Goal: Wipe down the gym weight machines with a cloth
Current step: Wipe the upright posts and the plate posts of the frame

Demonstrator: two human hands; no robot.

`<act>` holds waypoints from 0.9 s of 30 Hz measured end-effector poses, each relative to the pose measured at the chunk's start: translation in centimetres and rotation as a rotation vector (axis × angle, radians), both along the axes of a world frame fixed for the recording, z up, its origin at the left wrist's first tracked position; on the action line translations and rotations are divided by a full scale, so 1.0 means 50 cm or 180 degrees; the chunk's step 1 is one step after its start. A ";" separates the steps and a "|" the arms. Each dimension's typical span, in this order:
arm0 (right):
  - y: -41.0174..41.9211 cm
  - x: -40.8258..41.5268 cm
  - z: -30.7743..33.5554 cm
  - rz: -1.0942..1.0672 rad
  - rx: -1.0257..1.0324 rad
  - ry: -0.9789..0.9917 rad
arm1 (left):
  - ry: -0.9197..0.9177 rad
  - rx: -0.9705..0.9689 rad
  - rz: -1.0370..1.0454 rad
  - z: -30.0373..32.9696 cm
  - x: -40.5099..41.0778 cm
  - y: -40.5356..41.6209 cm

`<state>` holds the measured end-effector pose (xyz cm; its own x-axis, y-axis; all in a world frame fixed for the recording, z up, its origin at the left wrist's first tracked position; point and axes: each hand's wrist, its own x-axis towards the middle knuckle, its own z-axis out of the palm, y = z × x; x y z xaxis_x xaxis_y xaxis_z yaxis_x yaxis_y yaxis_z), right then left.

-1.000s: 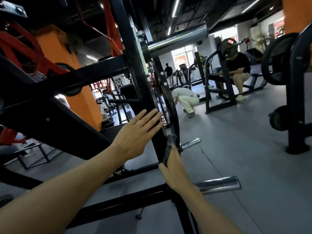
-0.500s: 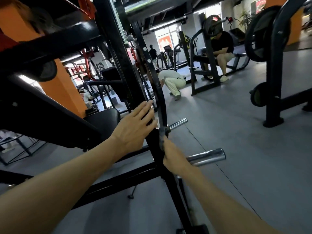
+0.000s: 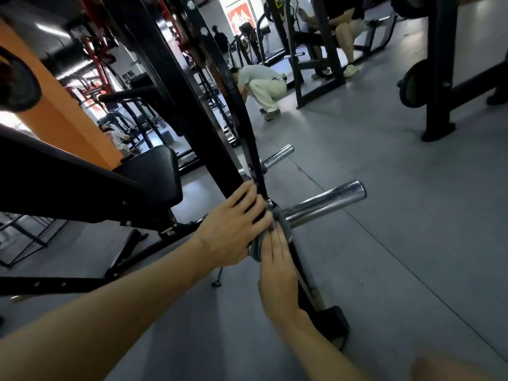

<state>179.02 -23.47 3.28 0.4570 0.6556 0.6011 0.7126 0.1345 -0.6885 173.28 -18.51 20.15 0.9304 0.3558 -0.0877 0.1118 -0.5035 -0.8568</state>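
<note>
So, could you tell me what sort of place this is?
Almost certainly a commercial gym. A black weight machine frame carries chrome plate-storage pegs, a padded bench sits beside it, and a weight plate hangs on another rack across the grey floor.

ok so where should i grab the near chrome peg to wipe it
Wrap the cloth round the near chrome peg mid-length, coming from its free right end. It is a smooth round bar sticking out sideways from the black post, so that end looks unobstructed.
</note>
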 end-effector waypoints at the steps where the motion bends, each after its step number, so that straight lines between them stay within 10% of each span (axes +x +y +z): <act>1: -0.012 -0.013 -0.020 0.0011 -0.0064 0.0003 | 0.0044 -0.0003 0.0013 -0.003 0.000 0.001; 10: -0.021 -0.078 -0.067 -0.0153 -0.0223 0.1841 | 0.0038 0.0027 -0.0012 -0.008 0.000 0.015; 22: 0.024 0.020 -0.418 0.0265 -0.1247 0.2163 | 0.1509 0.0448 -0.0673 -0.232 -0.014 0.022; 27: 0.032 0.025 -0.326 0.0755 -0.0520 0.2118 | 0.1524 -0.0031 -0.0671 -0.285 0.039 0.035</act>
<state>180.25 -21.86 -13.01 0.5262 0.8402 0.1311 0.1001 0.0919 -0.9907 175.23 -16.74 5.92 0.8367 0.1621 -0.5231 -0.3959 -0.4809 -0.7823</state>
